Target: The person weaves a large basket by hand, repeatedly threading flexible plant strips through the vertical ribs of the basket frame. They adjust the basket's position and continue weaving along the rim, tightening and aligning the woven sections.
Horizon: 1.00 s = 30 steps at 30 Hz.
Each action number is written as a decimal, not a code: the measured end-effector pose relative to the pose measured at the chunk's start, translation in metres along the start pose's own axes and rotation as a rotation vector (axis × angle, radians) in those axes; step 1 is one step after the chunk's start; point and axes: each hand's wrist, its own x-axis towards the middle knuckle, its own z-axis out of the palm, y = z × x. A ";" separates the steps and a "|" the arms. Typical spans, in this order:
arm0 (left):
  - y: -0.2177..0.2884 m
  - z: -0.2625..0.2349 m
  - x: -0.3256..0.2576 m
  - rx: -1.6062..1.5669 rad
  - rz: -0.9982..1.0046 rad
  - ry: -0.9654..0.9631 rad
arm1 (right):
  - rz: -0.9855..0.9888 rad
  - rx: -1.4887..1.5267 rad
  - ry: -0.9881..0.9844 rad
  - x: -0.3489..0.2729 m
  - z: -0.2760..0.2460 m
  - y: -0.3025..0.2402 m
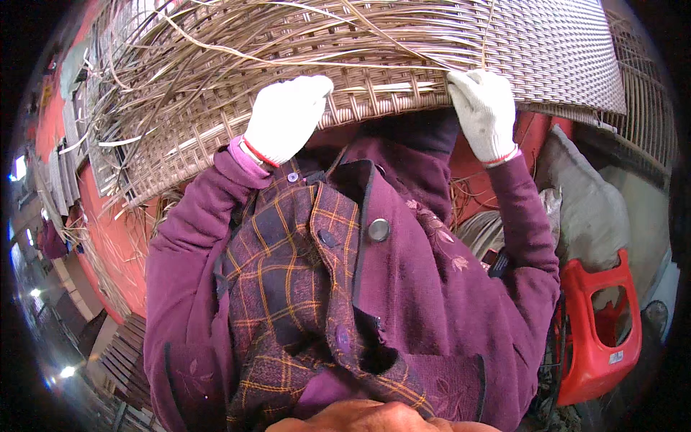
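Observation:
A large woven wicker panel in brownish-grey strips spans the top of the view, its near rim facing me. Many long loose strips fan out over its left and middle parts. My left hand, in a white knitted glove, is closed at the near rim; what its fingers hold is hidden. Farther right, my right hand, gloved the same way, has its fingers pinched at the rim, where a thin wicker strip reaches the fingertips.
A red plastic stool stands at the right, below a pale stuffed sack. Another slatted wicker piece is at the far right. Strip scraps lie on the red floor at left, near a slatted wooden piece.

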 end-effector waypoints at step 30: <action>0.001 -0.016 0.005 -0.229 -0.278 0.095 | 0.420 0.345 0.163 -0.001 -0.042 -0.018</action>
